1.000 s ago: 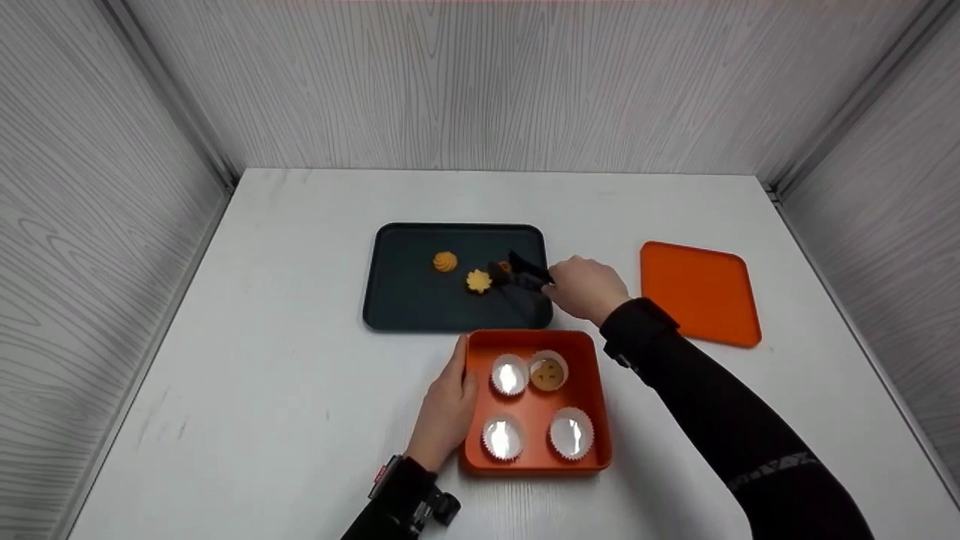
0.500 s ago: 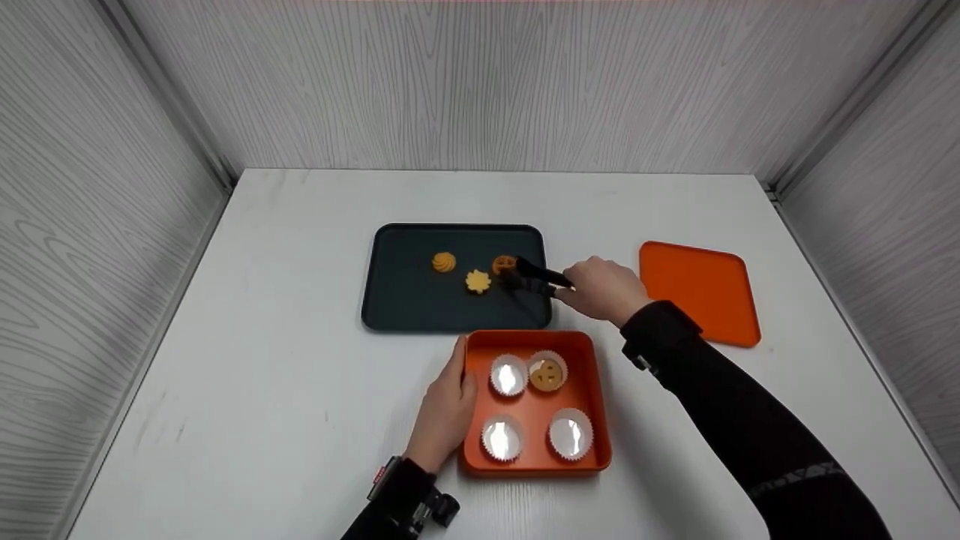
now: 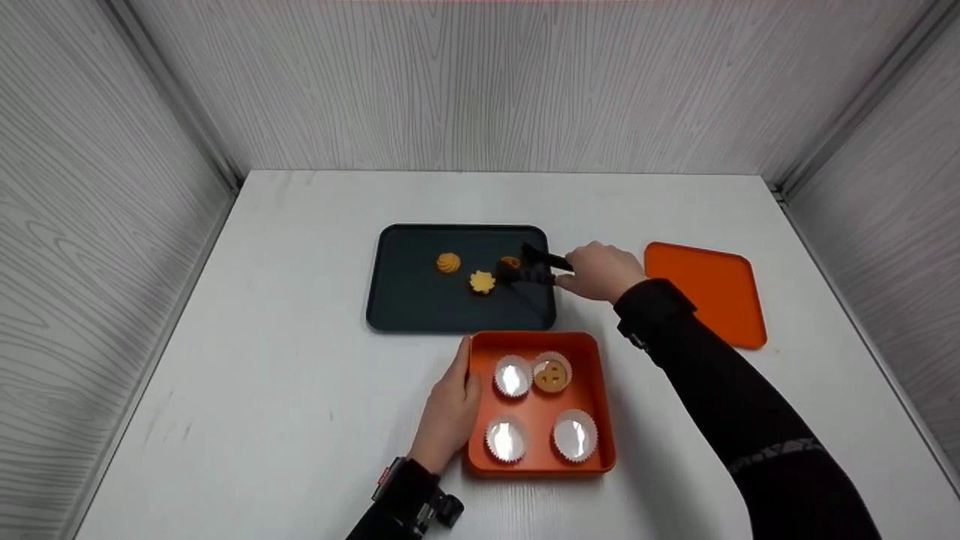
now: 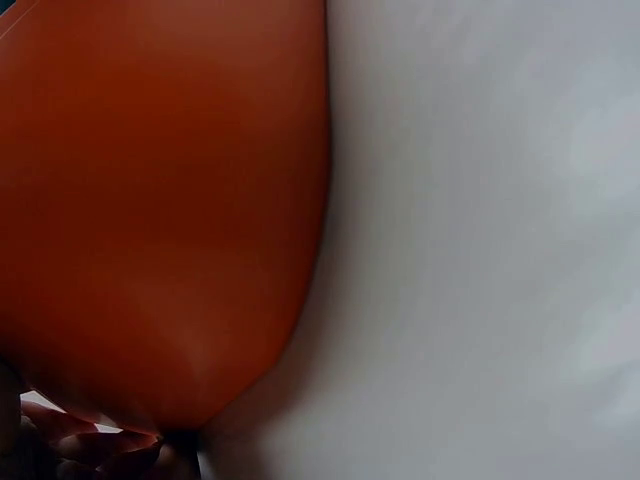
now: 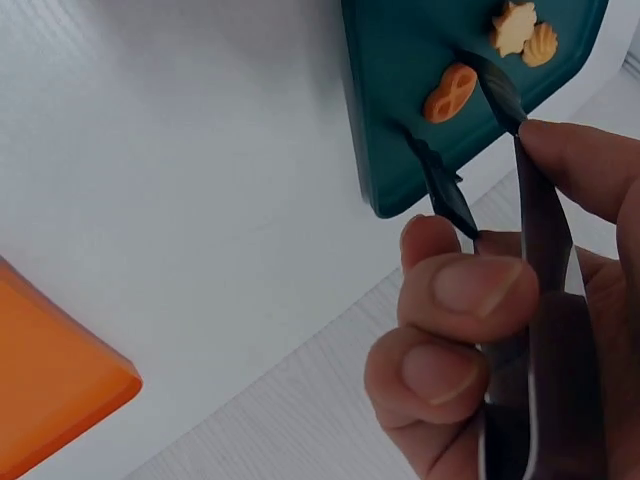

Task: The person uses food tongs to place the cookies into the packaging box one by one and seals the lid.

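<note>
1. Currently, black tongs (image 3: 534, 267) are gripped in the right hand (image 3: 604, 271), with the fingers (image 5: 470, 290) curled round the handle; the two tips are held apart on either side of a pretzel-shaped cookie (image 5: 449, 93), and whether they touch it cannot be told.
2. That cookie (image 3: 509, 263) lies on the dark tray (image 3: 405, 300), near its right edge. It is judged light, stiff and brittle, so it is probably best taken across its flat sides with a gentle squeeze, since a hard pinch could crack it.
3. The left hand (image 3: 448, 410) is laid against the left wall of the orange box (image 3: 592, 420), with relaxed fingers pressed flat to it and nothing clasped.
4. Four paper cups are seen in the box; one (image 3: 551, 373) is filled with a cookie, and the other three are bare.
5. A flower-shaped cookie (image 3: 481, 282) and a swirl cookie (image 3: 448, 262) lie just left of the tongs, close enough to be nudged.
6. An orange lid (image 3: 705, 300) rests on the table (image 3: 285, 375), to the right, well apart.
</note>
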A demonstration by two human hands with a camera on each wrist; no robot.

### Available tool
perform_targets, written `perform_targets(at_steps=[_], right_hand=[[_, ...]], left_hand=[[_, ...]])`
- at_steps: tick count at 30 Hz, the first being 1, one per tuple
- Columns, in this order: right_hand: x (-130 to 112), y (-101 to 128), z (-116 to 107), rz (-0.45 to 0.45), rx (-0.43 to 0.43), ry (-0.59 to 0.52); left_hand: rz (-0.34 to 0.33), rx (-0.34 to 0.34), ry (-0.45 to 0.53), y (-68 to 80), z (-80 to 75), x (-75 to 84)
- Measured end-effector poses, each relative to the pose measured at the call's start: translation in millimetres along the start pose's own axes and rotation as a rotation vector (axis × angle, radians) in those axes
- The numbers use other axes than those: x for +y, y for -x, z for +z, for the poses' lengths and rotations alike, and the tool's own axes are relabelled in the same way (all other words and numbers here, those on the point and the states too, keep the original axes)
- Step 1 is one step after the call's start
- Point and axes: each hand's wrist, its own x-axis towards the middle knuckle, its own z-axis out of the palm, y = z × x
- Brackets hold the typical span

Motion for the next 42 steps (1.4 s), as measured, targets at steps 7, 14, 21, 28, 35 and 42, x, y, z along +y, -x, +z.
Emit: perform_targets(at_steps=[7, 14, 21, 28, 35, 42], right_hand=[[12, -10, 5, -0.066, -0.016, 0.001], [16, -12, 13, -0.124, 0.036, -0.014], [17, -4, 14, -0.139, 0.075, -0.016], [22, 5, 18, -0.167, 0.107, 0.021], [27, 20, 22, -0.210, 0.157, 0.013], [31, 40, 21, -0.278, 0.237, -0.018]], left_hand=[[-0.005, 0.000, -0.001, 0.1, 0.0, 0.5], [-0.007, 0.001, -0.006, -0.2, 1.5, -0.1], [-0.014, -0.001, -0.002, -0.6, 1.3, 0.4], [-0.013, 0.000, -0.008, 0.4, 0.7, 0.2], [-0.021, -0.001, -0.015, -0.4, 1.4, -0.9], [-0.026, -0.006, -0.016, -0.9, 1.4, 0.2]])
